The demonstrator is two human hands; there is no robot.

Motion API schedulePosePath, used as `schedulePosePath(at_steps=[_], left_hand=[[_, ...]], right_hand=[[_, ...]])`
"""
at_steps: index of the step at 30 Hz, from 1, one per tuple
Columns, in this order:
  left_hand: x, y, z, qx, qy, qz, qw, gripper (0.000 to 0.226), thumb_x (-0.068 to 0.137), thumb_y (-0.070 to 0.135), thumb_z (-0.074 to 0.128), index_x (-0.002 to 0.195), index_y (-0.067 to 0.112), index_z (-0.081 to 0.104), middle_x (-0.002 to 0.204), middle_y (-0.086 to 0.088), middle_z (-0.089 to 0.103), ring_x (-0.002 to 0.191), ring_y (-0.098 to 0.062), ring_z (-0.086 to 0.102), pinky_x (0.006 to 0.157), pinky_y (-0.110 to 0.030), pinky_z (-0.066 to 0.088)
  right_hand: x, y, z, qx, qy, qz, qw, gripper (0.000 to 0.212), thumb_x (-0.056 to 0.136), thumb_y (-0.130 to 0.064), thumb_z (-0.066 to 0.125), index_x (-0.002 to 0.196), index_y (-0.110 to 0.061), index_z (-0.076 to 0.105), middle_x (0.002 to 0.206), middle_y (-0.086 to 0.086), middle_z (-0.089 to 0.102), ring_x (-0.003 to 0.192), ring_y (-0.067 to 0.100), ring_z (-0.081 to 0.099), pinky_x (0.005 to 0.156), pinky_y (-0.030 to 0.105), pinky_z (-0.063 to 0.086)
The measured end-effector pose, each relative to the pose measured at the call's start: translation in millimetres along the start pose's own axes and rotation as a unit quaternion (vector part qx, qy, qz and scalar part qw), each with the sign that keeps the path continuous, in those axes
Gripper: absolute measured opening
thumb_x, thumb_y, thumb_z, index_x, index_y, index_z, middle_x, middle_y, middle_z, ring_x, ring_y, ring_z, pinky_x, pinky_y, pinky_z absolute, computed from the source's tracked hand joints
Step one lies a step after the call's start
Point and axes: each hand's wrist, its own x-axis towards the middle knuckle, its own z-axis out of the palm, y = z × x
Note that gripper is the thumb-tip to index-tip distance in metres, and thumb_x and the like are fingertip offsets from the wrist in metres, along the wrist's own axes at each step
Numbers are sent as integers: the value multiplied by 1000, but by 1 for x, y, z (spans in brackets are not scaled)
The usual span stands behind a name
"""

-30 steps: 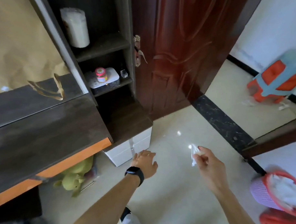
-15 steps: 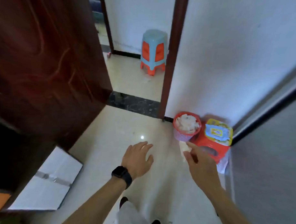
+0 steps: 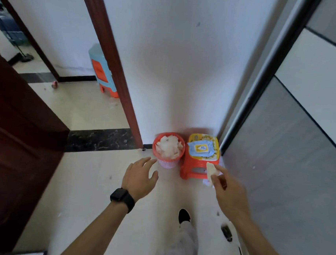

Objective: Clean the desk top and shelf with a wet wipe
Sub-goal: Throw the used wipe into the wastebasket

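Right hand (image 3: 230,190), at lower right of the frame, pinches a used wet wipe (image 3: 210,171) at its fingertips. Left hand (image 3: 139,178), spread and empty, reaches at centre. Beyond stand a full wastebasket (image 3: 168,161) and a wipe pack (image 3: 200,147) atop a red stool (image 3: 192,171).

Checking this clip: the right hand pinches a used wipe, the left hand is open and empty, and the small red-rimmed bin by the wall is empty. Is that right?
Not quite. In the head view the bin is heaped to its rim with crumpled white wipes, not empty. The rest holds: the right hand pinches a wipe, and the left hand is open and holds nothing.
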Motion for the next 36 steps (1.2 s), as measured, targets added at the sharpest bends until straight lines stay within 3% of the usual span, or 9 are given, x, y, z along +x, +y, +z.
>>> schedulePosePath(at_steps=[4,8,11,14,22,27,30,33,36], left_hand=[[87,28,24,-9,-17,12,1000,50,93,40,52,141,28,50,147,2,49,135,-17,44,112,-38,35],[156,53,35,-12,-39,7,999,52,92,41,51,142,27,48,149,-1,46,136,-22,43,111,-42,35],[214,65,35,10,-35,13,999,55,91,44,45,144,28,45,153,0,40,140,-23,35,114,-43,31],[265,68,24,65,-18,8,998,60,91,44,43,148,29,37,161,-4,23,148,-29,18,117,-50,21],[384,63,-58,127,232,0,964,79,88,44,51,157,28,16,164,-14,-1,150,-39,-1,113,-67,15],[476,62,-127,188,310,8,932,77,88,41,51,156,31,15,164,-15,5,149,-43,2,115,-65,4],[532,53,-143,216,297,7,930,76,90,45,46,157,31,13,164,-13,6,149,-43,2,115,-66,3],[573,40,-134,214,233,-17,948,74,94,52,39,157,32,4,165,-8,-2,150,-40,-5,114,-68,4],[592,28,-122,212,219,-20,952,75,95,57,37,157,31,4,165,-9,-2,149,-42,-6,115,-68,3]], right_hand=[[73,15,-4,-39,-9,12,999,29,96,-26,60,123,-32,65,114,3,71,76,-2,60,67,2,39],[127,18,-9,-57,-53,36,996,29,97,-24,59,125,-27,63,78,-11,69,75,9,62,64,12,39],[178,14,-11,-58,-68,24,996,29,95,-19,61,124,-24,65,71,-21,61,85,19,65,70,27,41],[230,3,-14,-39,-70,15,997,31,96,-22,61,126,-29,64,74,-23,61,77,2,61,67,23,40],[341,-43,14,41,-23,-31,998,28,97,-29,59,123,-36,54,97,-13,66,84,3,62,68,5,40],[407,-38,80,66,-11,-82,994,20,99,-26,56,119,-22,57,95,-10,65,80,4,60,73,5,37],[462,7,137,-95,-221,-60,969,36,100,-30,50,135,-24,51,120,3,65,99,21,63,82,24,43],[499,56,172,-298,-476,-46,827,54,92,-41,39,146,-39,37,138,7,54,114,25,60,95,37,49],[520,45,179,-290,-491,-53,820,38,90,-38,42,123,-32,59,120,-4,67,110,18,62,92,33,49]])
